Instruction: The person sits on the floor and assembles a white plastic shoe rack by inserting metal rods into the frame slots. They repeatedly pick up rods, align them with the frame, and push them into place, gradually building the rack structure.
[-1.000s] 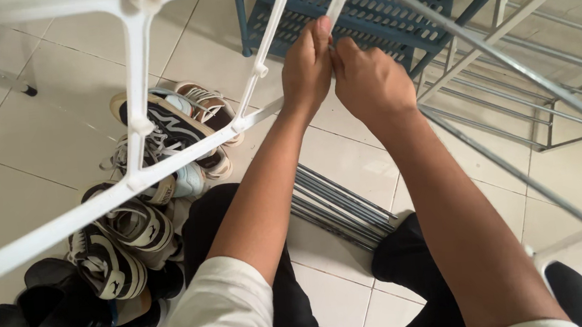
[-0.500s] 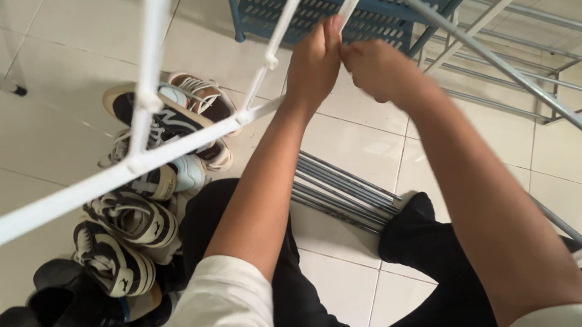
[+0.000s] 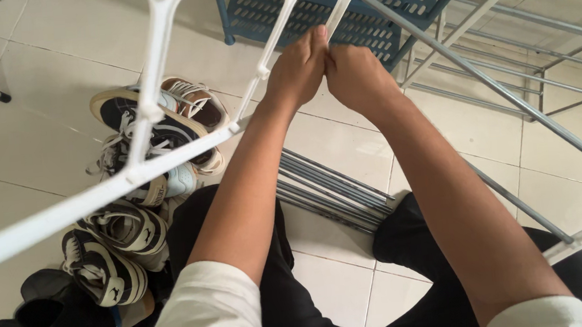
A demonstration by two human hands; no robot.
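Both my hands are raised together at a white plastic frame piece [image 3: 152, 98] with several cross bars. My left hand [image 3: 300, 68] is closed around one slanted white bar near the frame's corner. My right hand [image 3: 357, 77] presses against it, knuckles touching, fingers curled on the same bar or on the grey metal tube [image 3: 480, 84] that meets the corner; which one is hidden. I sit on the tiled floor in black trousers and a white shirt.
A heap of sneakers and sandals [image 3: 127, 220] lies at my left. A bundle of grey metal rods [image 3: 328, 188] rests on the tiles between my legs. A blue perforated plastic shelf [image 3: 375, 2] and a grey metal rack frame [image 3: 547, 43] stand ahead.
My hands have stayed clasped on the same corner of the white frame. The view has tilted, so the frame, shoes and blue shelf sit slightly lower and closer.
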